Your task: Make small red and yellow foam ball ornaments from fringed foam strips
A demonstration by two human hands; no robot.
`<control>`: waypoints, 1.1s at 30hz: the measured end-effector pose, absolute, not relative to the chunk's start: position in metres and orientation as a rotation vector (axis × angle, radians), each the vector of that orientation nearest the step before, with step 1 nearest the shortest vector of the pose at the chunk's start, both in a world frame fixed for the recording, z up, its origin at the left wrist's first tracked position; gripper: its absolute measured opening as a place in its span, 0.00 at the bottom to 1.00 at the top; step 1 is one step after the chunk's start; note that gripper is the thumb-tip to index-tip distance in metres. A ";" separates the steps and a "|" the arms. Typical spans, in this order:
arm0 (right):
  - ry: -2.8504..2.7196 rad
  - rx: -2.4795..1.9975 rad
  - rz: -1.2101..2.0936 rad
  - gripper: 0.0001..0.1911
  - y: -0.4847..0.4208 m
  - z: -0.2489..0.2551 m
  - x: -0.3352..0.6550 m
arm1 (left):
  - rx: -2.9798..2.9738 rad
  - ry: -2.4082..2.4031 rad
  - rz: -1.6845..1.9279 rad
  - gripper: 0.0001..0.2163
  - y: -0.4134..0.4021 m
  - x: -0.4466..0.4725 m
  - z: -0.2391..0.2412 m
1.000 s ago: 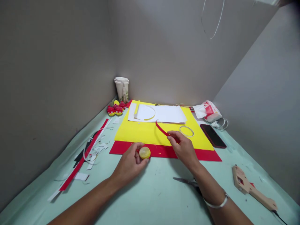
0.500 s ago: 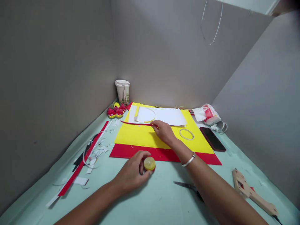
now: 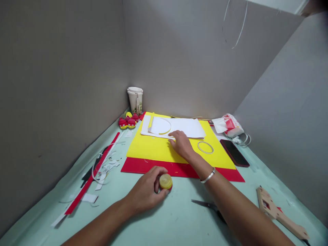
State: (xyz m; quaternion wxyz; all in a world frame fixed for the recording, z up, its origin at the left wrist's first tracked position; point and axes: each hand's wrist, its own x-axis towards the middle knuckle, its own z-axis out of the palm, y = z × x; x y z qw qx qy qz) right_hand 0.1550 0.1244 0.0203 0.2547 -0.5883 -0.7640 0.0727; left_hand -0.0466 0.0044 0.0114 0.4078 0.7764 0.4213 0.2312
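A red strip [image 3: 93, 174] slants along the left edge of the desk [image 3: 164, 225], red-and-yellow pieces [image 3: 123, 123] near the back left corner. The left hand [image 3: 148, 188] clasps a ridged yellow piece [image 3: 166, 181] beside the red sheet [image 3: 138, 166]'s front edge. The right hand [image 3: 181, 144], thumb and fingers apart, is over the yellow sheet [image 3: 151, 147]. A glue gun [image 3: 279, 215] lies by the right edge.

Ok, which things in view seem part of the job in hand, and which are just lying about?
Probably part of the job:
yellow ridged piece, held in the left hand
yellow sheet, below the right hand
scissors, by the right forearm
red strip, among offcuts
what looks like a glue gun

Probably just lying about:
lidded cup
phone
red-and-white packet
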 end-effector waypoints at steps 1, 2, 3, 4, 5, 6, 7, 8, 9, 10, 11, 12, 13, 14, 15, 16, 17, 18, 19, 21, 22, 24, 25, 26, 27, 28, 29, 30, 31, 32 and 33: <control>-2.137 -1.542 0.245 0.13 0.118 0.021 0.149 | 1.964 1.028 0.566 0.17 0.004 -0.047 0.012; -2.201 -1.487 0.301 0.12 0.112 0.021 0.141 | 1.976 0.993 0.546 0.17 0.003 -0.047 0.013; -2.257 -1.438 0.352 0.10 0.107 0.021 0.134 | 1.994 0.960 0.525 0.18 0.002 -0.047 0.014; -2.303 -1.396 0.393 0.09 0.104 0.021 0.126 | 2.014 0.935 0.506 0.18 0.001 -0.047 0.015; -2.336 -1.367 0.421 0.09 0.101 0.021 0.118 | 2.032 0.920 0.494 0.19 0.000 -0.046 0.015; -2.360 -1.348 0.442 0.09 0.101 0.021 0.111 | 2.047 0.914 0.489 0.19 0.000 -0.046 0.015; -2.376 -1.339 0.459 0.10 0.102 0.020 0.105 | 2.055 0.912 0.488 0.19 -0.001 -0.046 0.015; -2.388 -1.341 0.474 0.11 0.104 0.020 0.099 | 2.058 0.909 0.489 0.19 -0.001 -0.046 0.015; -2.398 -1.349 0.489 0.13 0.106 0.020 0.094 | 2.056 0.906 0.491 0.19 -0.001 -0.046 0.015; -2.412 -1.359 0.507 0.13 0.109 0.019 0.089 | 2.052 0.903 0.493 0.19 -0.001 -0.046 0.015; -2.429 -1.368 0.528 0.13 0.111 0.019 0.085 | 2.049 0.898 0.492 0.19 0.000 -0.046 0.015; -2.449 -1.374 0.549 0.11 0.113 0.019 0.081 | 2.046 0.892 0.491 0.19 0.000 -0.046 0.014; -2.470 -1.377 0.569 0.08 0.114 0.019 0.078 | 2.041 0.888 0.490 0.18 0.000 -0.047 0.014; -2.486 -1.380 0.585 0.05 0.114 0.020 0.075 | 2.037 0.884 0.489 0.19 0.001 -0.047 0.014; -2.496 -1.384 0.594 0.04 0.113 0.020 0.072 | 2.032 0.879 0.486 0.19 0.001 -0.047 0.014; -2.496 -1.389 0.597 0.05 0.112 0.022 0.071 | 2.027 0.873 0.484 0.19 0.001 -0.047 0.014; -2.485 -1.396 0.593 0.05 0.110 0.023 0.072 | 2.023 0.867 0.485 0.18 0.001 -0.048 0.014; -2.464 -1.401 0.586 0.06 0.108 0.025 0.075 | 2.020 0.865 0.491 0.18 0.001 -0.048 0.015; -2.434 -1.407 0.574 0.06 0.106 0.028 0.081 | 2.020 0.863 0.497 0.18 0.001 -0.048 0.015; -2.353 -1.425 0.542 0.06 0.103 0.035 0.100 | 2.021 0.864 0.511 0.18 0.001 -0.048 0.015; -2.305 -1.447 0.522 0.07 0.101 0.038 0.112 | 2.023 0.867 0.514 0.18 0.000 -0.048 0.015; -2.223 -1.501 0.497 0.08 0.097 0.042 0.136 | 2.027 0.873 0.509 0.18 0.000 -0.047 0.015; -2.191 -1.527 0.489 0.08 0.096 0.044 0.146 | 2.032 0.875 0.504 0.18 -0.001 -0.047 0.015; -2.172 -1.546 0.489 0.08 0.094 0.044 0.152 | 2.037 0.875 0.498 0.18 -0.001 -0.046 0.016; -2.166 -1.557 0.494 0.07 0.092 0.043 0.155 | 2.045 0.874 0.493 0.18 -0.001 -0.046 0.016; -2.173 -1.558 0.506 0.06 0.090 0.041 0.154 | 2.052 0.871 0.488 0.19 -0.002 -0.046 0.015; -2.192 -1.551 0.524 0.06 0.089 0.039 0.149 | 2.057 0.871 0.487 0.18 -0.002 -0.045 0.015; -2.218 -1.538 0.543 0.06 0.089 0.037 0.141 | 2.058 0.871 0.485 0.18 -0.002 -0.045 0.015; -2.247 -1.525 0.559 0.06 0.090 0.034 0.130 | 2.056 0.875 0.485 0.18 -0.002 -0.045 0.014; -2.273 -1.517 0.566 0.06 0.091 0.031 0.118 | 2.051 0.880 0.487 0.18 -0.003 -0.045 0.014; -2.295 -1.518 0.563 0.07 0.094 0.029 0.105 | 2.046 0.886 0.489 0.18 -0.003 -0.045 0.014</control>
